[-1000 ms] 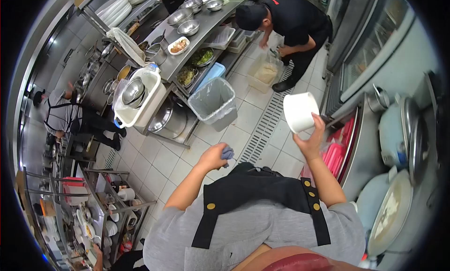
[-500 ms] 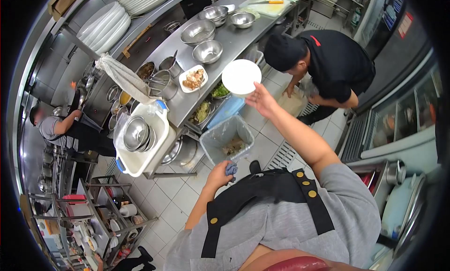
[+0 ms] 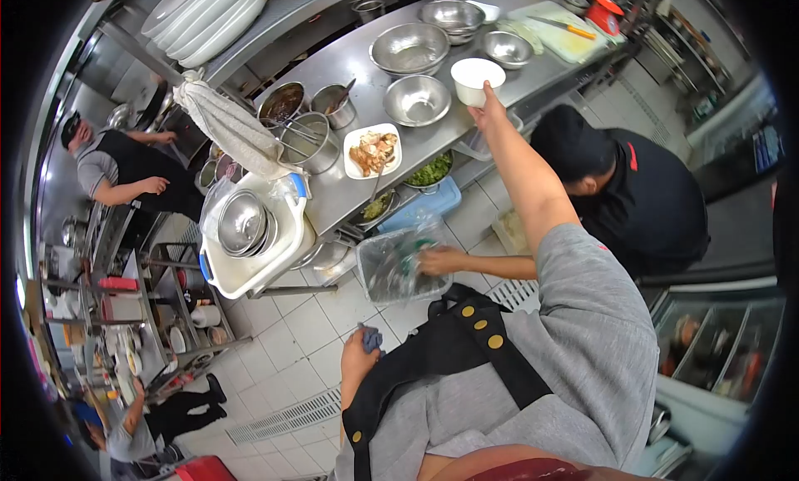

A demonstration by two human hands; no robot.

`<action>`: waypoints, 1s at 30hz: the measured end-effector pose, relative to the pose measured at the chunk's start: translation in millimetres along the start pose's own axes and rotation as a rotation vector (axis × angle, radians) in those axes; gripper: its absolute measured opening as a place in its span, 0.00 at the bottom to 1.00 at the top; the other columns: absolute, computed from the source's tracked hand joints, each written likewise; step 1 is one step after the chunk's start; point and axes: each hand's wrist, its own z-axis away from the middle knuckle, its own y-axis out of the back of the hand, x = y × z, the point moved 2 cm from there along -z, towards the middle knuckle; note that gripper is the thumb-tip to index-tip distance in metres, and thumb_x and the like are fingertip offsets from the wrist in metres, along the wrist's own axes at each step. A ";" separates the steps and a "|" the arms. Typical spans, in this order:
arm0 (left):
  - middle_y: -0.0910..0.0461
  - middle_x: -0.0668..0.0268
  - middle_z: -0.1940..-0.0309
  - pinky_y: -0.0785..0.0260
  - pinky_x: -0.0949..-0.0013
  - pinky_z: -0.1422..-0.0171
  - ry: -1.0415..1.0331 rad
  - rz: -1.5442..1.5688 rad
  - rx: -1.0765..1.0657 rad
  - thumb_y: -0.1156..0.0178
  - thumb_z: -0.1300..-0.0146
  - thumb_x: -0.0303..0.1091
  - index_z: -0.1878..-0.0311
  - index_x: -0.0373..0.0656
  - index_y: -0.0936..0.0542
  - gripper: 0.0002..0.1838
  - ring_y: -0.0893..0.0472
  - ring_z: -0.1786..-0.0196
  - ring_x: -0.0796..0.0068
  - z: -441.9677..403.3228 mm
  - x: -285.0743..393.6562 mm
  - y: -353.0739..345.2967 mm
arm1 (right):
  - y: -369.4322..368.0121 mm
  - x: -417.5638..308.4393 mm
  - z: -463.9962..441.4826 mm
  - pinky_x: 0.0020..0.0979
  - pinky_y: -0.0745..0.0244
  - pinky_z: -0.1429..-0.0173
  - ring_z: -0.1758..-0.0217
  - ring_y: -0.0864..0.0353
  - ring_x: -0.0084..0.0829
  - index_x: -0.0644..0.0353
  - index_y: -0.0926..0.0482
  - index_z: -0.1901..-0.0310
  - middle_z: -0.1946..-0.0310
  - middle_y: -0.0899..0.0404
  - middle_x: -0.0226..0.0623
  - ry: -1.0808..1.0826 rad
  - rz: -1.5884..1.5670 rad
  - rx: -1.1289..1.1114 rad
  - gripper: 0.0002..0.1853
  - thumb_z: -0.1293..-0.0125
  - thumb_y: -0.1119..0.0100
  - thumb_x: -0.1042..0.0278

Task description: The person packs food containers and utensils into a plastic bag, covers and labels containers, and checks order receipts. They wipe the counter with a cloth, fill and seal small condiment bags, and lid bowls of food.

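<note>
A white bowl is in my right hand, my arm stretched out over the steel counter. My fingers grip the bowl's near side, and its rim faces up. Just left of it on the counter is a steel bowl, with another steel bowl behind it to the right. Low in front of my body, my left hand is closed around a crumpled blue-grey cloth. A square white dish of cooked meat pieces stands near the counter's front edge.
A co-worker in black crouches at the right, one hand over a lined bin with clear plastic. Another person stands at the left. A white tub holds steel bowls. A knife lies on a cutting board.
My right hand has carried the white bowl forward, over the counter. The crouching co-worker's hand has reached to the bin with plastic. My left hand still holds the cloth.
</note>
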 end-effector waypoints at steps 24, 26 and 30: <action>0.15 0.57 0.58 0.24 0.54 0.49 1.207 0.489 0.961 0.40 0.48 0.25 0.49 0.54 0.17 0.21 0.17 0.52 0.52 378.1 -33.7 -169.8 | 98.4 439.1 512.3 0.43 0.29 0.38 0.36 0.34 0.42 0.58 0.40 0.31 0.31 0.45 0.44 0.188 1.086 -1.873 0.34 0.38 0.38 0.76; 0.16 0.56 0.59 0.24 0.54 0.51 1.219 0.609 1.110 0.40 0.48 0.26 0.51 0.53 0.17 0.19 0.17 0.54 0.51 432.1 -50.4 -195.9 | 118.1 485.5 537.1 0.43 0.28 0.38 0.37 0.32 0.44 0.62 0.40 0.31 0.33 0.43 0.49 0.342 1.293 -2.036 0.34 0.39 0.37 0.75; 0.16 0.57 0.58 0.24 0.55 0.51 1.368 0.628 1.187 0.40 0.48 0.26 0.53 0.52 0.17 0.18 0.16 0.55 0.52 534.4 -78.5 -225.8 | 176.7 606.5 527.2 0.45 0.27 0.39 0.40 0.26 0.50 0.70 0.31 0.38 0.41 0.30 0.59 0.455 1.635 -2.266 0.32 0.42 0.31 0.66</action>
